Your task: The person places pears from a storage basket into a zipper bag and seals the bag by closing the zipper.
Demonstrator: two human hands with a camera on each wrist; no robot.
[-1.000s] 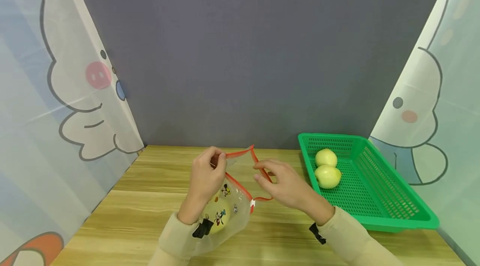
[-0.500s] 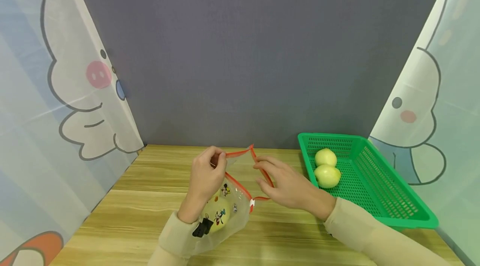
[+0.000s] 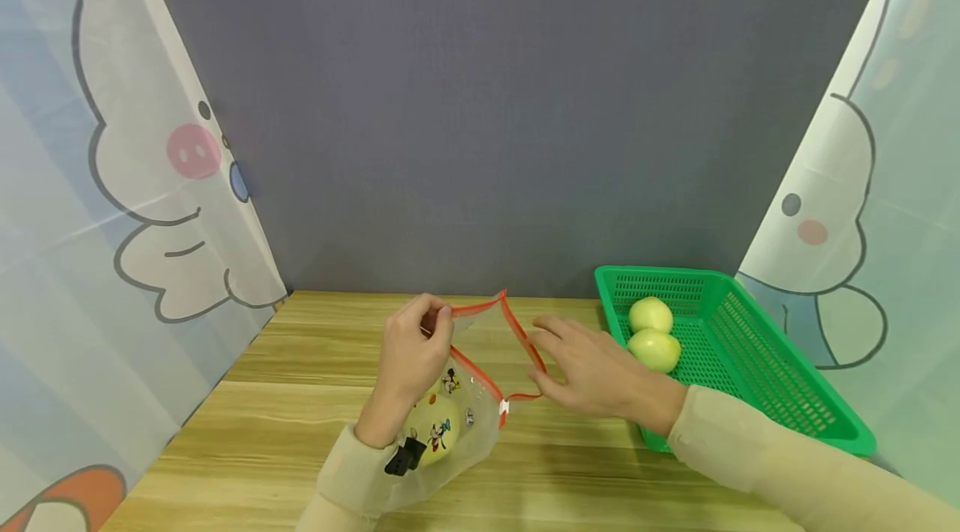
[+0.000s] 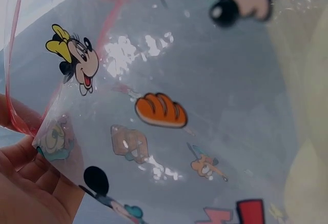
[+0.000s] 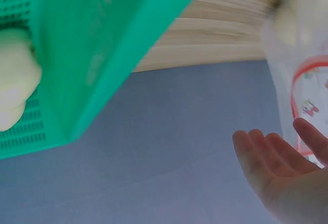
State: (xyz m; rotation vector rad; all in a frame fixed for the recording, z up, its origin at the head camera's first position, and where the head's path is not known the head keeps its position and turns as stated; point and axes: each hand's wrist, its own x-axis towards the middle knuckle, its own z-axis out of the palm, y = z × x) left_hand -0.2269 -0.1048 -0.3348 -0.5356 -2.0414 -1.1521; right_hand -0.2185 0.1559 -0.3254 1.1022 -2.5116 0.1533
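Note:
My left hand (image 3: 412, 344) pinches the red-edged mouth of a clear zip bag (image 3: 480, 424) printed with cartoon figures. Inside the bag lies something rounded and pale yellow (image 3: 441, 430), partly hidden by the film and my wrist. The left wrist view looks through the bag's film (image 4: 230, 80), with the thumb and fingers (image 4: 31, 172) at its edge. On the right side of the bag's gaping mouth is my right hand (image 3: 592, 365), holding nothing. Its fingers are extended and spread in the right wrist view, with the red rim (image 5: 296, 93) beside them.
A green perforated basket (image 3: 795, 348) stands on the wooden table (image 3: 247, 432) at the right. Two pale yellow-green fruits (image 3: 651, 315) sit against its left side. A grey cloth wall (image 3: 480, 115) rises behind, with cartoon-printed curtains (image 3: 60, 207) on both sides.
My right hand has drawn back from the bag's red rim and shifted right toward the basket, its forearm swinging outward. The left hand and bag stay where they were.

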